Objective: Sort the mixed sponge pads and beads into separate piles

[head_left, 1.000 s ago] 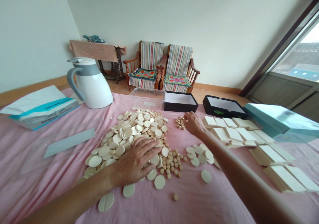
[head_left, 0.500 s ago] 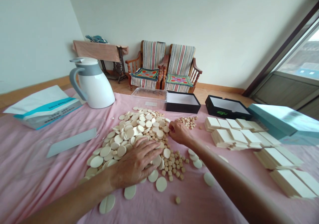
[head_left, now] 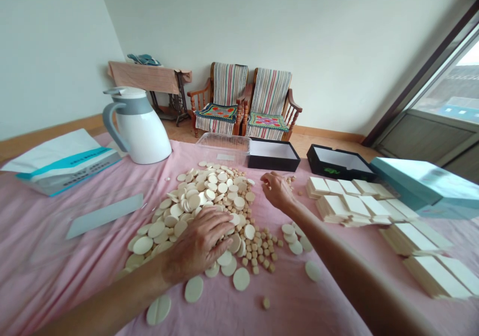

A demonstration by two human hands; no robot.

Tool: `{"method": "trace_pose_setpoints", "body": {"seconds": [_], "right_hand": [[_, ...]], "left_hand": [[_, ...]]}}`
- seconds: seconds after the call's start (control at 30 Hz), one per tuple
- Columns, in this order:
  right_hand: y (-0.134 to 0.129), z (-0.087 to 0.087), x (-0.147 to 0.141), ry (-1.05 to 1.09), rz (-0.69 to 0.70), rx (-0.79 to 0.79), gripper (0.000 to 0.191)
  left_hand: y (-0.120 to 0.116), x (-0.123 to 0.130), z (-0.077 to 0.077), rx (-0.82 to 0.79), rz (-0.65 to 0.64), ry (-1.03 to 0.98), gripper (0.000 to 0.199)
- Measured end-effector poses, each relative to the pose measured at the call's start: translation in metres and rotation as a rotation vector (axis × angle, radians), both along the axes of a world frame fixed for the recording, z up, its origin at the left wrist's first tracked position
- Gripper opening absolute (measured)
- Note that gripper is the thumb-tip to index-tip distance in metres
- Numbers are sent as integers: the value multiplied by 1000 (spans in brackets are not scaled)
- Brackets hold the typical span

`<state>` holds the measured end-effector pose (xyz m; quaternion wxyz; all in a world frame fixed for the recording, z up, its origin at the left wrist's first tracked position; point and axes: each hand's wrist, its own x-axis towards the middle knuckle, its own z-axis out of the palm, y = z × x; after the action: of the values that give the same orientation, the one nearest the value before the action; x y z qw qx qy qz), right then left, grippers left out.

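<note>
A heap of pale round wooden discs mixed with small wooden cubes lies on the pink cloth. My left hand rests flat on the heap's near side, its fingers spread a little over the discs. Beyond the heap's right edge, my right hand has its fingers curled together; what they hold, if anything, is too small to name. Behind that hand, a small group of cubes is mostly hidden. A few loose discs lie beneath the right forearm.
Stacks of pale rectangular wooden pieces stand at the right, beside a light blue box. Two black boxes and a clear plastic tray line the back. At the left are a white jug and a bag.
My right hand has moved right, away from the heap's edge, and now covers much of the small cube group. My left hand has shifted slightly left on the discs.
</note>
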<state>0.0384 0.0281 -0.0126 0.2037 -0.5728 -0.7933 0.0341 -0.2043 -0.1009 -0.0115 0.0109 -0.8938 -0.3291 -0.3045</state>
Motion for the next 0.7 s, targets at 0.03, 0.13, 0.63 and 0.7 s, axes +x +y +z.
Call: {"method": "trace_pose_setpoints", "body": {"seconds": [0.03,0.13,0.63,0.7], "right_hand": [[2,-3,-5,6,58,-4,31],[11,-11,-17,-28,187,-20,40],[-18,17,0,188,307,-274,26],[-21,21,3,255,434,-387,24]], "left_hand": [[0,0,0,-3,0,6,21],[-1,1,2,-9,2,19,21],[-1,1,5,-36,-8,14,23],[-1,0,3,-34,-11,16,23]]}}
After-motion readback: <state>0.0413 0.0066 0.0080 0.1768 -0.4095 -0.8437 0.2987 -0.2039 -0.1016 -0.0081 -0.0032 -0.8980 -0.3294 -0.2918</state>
